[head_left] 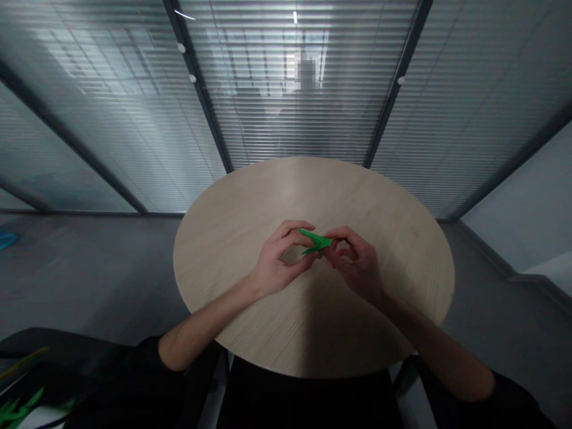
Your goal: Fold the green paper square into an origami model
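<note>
A small green folded paper piece (318, 241) is held up over the round wooden table (250, 202), with pointed flaps on its left side. My left hand (286, 256) has its thumb and fingers around the left part of the paper, in a loose pinch. At the paper's right end, my right hand (355, 259) pinches it between thumb and fingertips. The fingers cover parts of the folds, so the full shape cannot be made out.
Glass panels with blinds (295, 119) stand behind the table. A black chair (58, 351) is at the lower left, with green leaf-like shapes (20, 408) near it. A blue object (6, 239) lies on the floor at far left.
</note>
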A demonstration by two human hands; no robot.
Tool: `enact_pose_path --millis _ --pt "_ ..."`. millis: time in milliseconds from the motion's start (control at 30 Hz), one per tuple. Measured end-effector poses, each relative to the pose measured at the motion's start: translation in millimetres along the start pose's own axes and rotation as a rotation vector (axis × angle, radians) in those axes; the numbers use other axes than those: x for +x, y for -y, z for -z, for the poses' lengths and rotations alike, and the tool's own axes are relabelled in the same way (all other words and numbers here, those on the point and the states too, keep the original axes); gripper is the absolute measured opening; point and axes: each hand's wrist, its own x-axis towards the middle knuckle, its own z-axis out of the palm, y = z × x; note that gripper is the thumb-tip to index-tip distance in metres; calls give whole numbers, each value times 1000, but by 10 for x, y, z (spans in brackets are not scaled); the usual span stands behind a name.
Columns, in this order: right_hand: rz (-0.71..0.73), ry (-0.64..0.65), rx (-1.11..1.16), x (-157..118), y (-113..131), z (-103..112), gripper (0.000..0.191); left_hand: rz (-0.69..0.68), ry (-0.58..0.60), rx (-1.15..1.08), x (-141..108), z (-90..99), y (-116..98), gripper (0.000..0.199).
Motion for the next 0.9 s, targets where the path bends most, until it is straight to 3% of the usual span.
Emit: enact_pose_path --millis 300,533,700,900 --pt "54 68 -76 7 -11 40 19 20 13 -65 24 1 -24 9" --pt "160 -54 -99 -13 -95 7 38 41 25 -151 23 -8 8 12" --pt "221 -52 -124 -9 -107 -2 19 11 20 -164 17 -8 32 14" --pt "256 -39 -159 4 -56 6 15 50 4 -154 16 -11 10 10"
